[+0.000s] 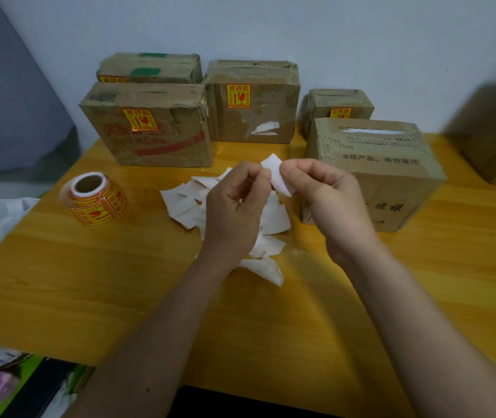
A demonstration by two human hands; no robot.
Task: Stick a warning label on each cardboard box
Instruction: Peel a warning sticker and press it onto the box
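Small packing room, taped cardboard boxes point(153, 131), label roll point(96, 200), wooden table point(90, 282)

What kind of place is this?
Probably a small packing corner: worn brown cardboard boxes bearing yellow warning stickers, a roll of yellow-and-red labels and white backing scraps on an orange wooden table.

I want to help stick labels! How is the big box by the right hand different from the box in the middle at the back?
The near right box shows no warning label; the middle back box has a yellow-and-red one. The near right box has printed black characters; the middle back box has torn white patches. Both are worn brown cardboard.
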